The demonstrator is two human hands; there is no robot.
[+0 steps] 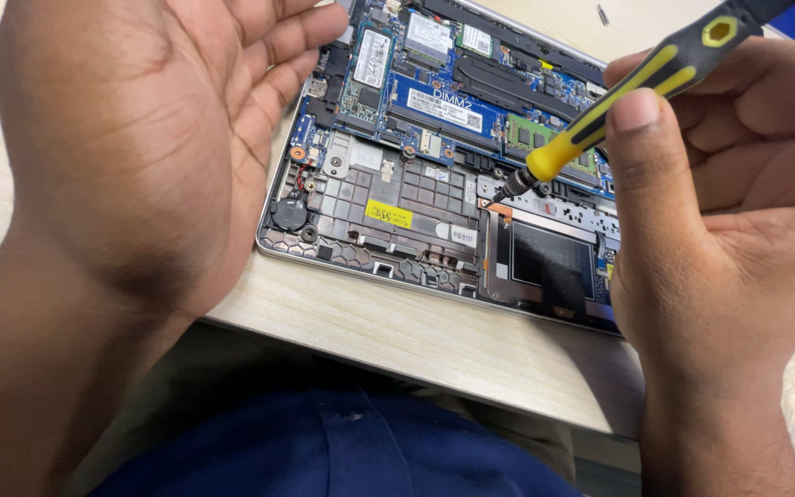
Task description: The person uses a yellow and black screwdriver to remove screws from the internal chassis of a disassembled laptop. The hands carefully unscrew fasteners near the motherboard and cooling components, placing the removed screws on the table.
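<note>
Near the front edge of the pale wooden table [416,340] lies an opened silver laptop [434,184], bottom cover already off, so that its blue circuit board, memory modules, round coin cell and grey honeycomb frame are bare. Right hand [720,239] grips a black-and-yellow precision screwdriver [637,92] between thumb and fingers, the shaft slanting down and leftward; its dark tip [499,193] rests at or just above a small screw point beside the orange-edged black trackpad module [549,258], though whether the tip is seated in a screw head cannot be told. Left hand [131,138] hangs open and relaxed over the laptop's left side, palm toward the camera, fingers loosely curled, holding nothing, and it hides that part of the chassis. A small loose screw [603,15] lies on the table past the far edge of the laptop. Judging by this, the cover removal is done and internal fasteners are being worked; the boards, modules and trackpad all sit in place, so most of the inner work appears to remain.
</note>
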